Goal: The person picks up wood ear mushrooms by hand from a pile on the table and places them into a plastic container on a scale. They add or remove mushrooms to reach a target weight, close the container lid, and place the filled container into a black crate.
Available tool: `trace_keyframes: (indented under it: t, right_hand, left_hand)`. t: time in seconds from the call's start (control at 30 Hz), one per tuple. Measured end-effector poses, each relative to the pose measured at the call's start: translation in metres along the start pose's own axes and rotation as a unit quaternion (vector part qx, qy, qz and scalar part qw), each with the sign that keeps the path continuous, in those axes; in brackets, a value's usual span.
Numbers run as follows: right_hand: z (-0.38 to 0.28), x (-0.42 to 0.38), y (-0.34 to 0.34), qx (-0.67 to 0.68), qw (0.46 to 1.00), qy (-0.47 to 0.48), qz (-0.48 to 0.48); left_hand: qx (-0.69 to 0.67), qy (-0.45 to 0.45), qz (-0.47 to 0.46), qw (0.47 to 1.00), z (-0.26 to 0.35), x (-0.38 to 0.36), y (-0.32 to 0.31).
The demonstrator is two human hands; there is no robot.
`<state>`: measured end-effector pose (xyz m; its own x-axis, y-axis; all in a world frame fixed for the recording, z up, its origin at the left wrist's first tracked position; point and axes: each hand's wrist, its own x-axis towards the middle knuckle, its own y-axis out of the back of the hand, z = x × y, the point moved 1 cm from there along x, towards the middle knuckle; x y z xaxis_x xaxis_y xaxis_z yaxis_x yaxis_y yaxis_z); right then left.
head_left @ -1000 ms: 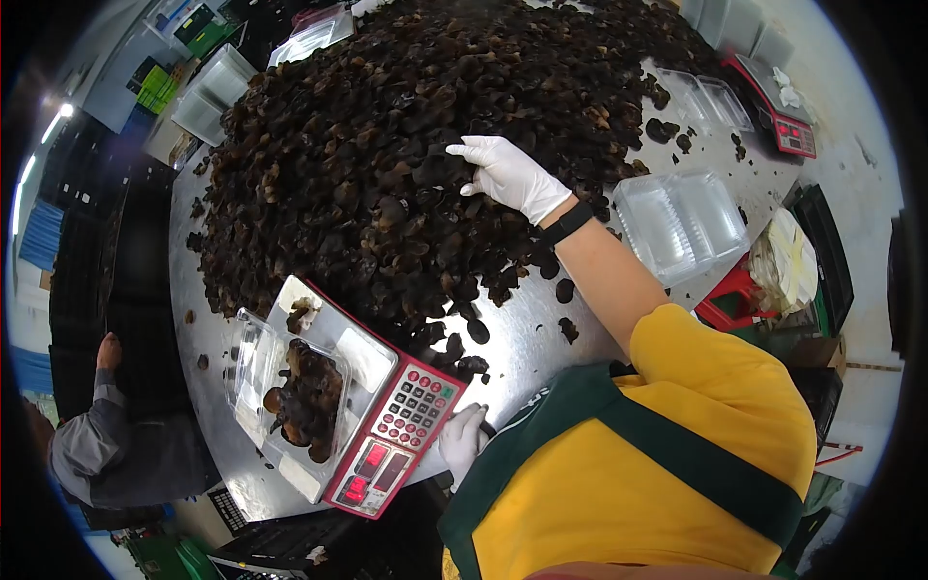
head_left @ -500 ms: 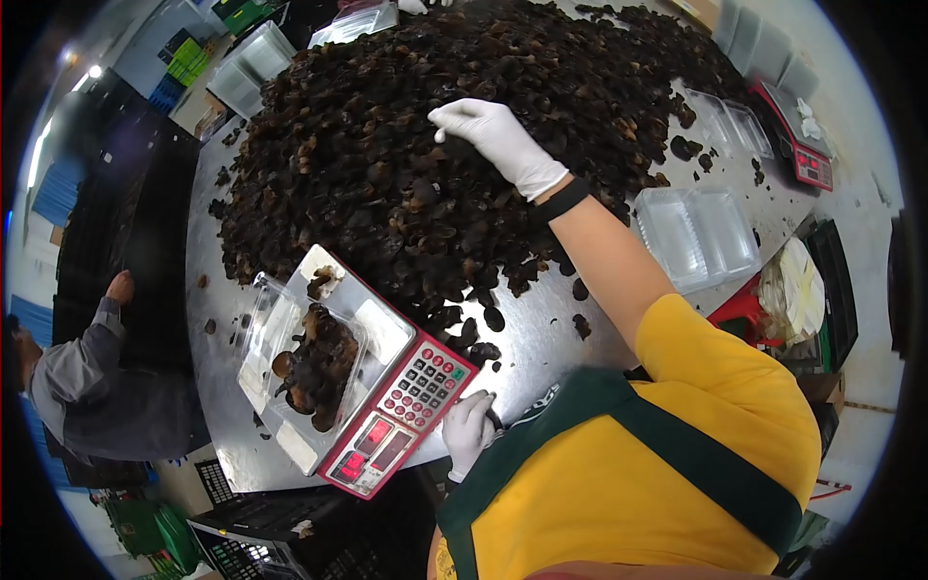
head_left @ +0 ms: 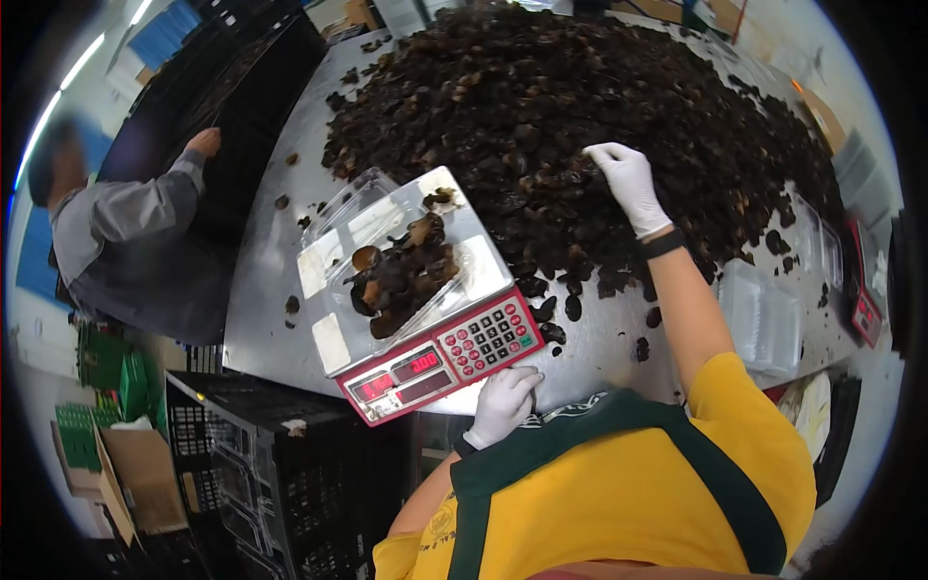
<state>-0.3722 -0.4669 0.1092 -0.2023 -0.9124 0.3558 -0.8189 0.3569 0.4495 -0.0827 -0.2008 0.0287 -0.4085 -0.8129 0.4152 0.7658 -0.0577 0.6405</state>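
My right hand [head_left: 630,188], in a white glove, is over the large pile of dark wood ear mushrooms [head_left: 483,126]. Its fingers are closed together at the tips; whatever they may hold blends into the pile. My left hand [head_left: 505,406], gloved too, rests at the table edge just below the scale's keypad, its fingers curled in. On the red and silver weighing scale [head_left: 483,253] lies a clear plastic tray [head_left: 435,304] filled with wood ears [head_left: 401,280], its lid [head_left: 350,205] folded back to the far side. Red digits glow on the scale's display [head_left: 396,372].
Clear plastic trays [head_left: 759,314] stand to the right on the metal table [head_left: 280,242], near a second scale [head_left: 863,290]. Black crates [head_left: 319,483] are below the table's front edge. At left, a person in grey [head_left: 135,232] stands beside stacked black crates [head_left: 232,97].
The head view has turned left, shifting the scene rightward. My right hand has come lower over the pile, nearer the mushrooms. My left hand stays beside the scale.
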Motion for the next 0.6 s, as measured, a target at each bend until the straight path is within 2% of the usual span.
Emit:
trace_keyframes:
  t: [0.07,0.13,0.2,0.27,0.33,0.37,0.4,0.43,0.47,0.53,0.6]
  right_hand:
    - [-0.012,0.0,0.005,0.085,0.996,0.006,0.009]
    - [-0.018,0.001,0.001,0.072,0.997,0.042,-0.007]
    - [-0.021,0.0,-0.006,-0.055,0.997,0.039,-0.032]
    - [-0.029,-0.001,-0.009,-0.114,0.993,0.036,-0.01]
    - [-0.051,-0.005,-0.013,-0.127,0.983,0.132,0.005]
    - [-0.068,-0.005,-0.018,-0.146,0.976,0.159,-0.025]
    - [-0.084,-0.007,-0.028,-0.123,0.966,0.225,-0.036]
    - [-0.11,-0.013,-0.037,-0.069,0.972,0.196,-0.112]
    - [-0.12,-0.017,-0.056,-0.059,0.963,0.218,-0.15]
    - [-0.135,-0.022,-0.096,-0.058,0.949,0.233,-0.207]
    - [-0.144,-0.023,-0.122,-0.097,0.927,0.252,-0.262]
  left_hand:
    - [0.001,0.001,0.001,1.0,0.0,0.0,-0.001]
    - [0.008,0.002,0.0,1.0,0.001,-0.001,-0.002]
    - [0.008,0.002,0.005,1.0,0.003,-0.002,-0.002]
    - [-0.046,0.004,-0.003,0.999,0.004,0.001,0.003]
    - [-0.072,0.009,0.024,0.997,0.018,0.005,0.024]
    - [-0.055,0.003,0.053,0.997,0.025,0.008,0.038]
    - [-0.038,-0.001,0.079,0.996,0.032,0.009,0.053]
    - [0.008,0.01,0.095,0.995,0.041,0.013,0.073]
    - [0.055,0.02,0.109,0.992,0.05,0.019,0.093]
    - [0.118,0.027,0.174,0.977,0.056,0.03,0.123]
    - [0.142,0.073,0.233,0.959,0.054,0.034,0.143]
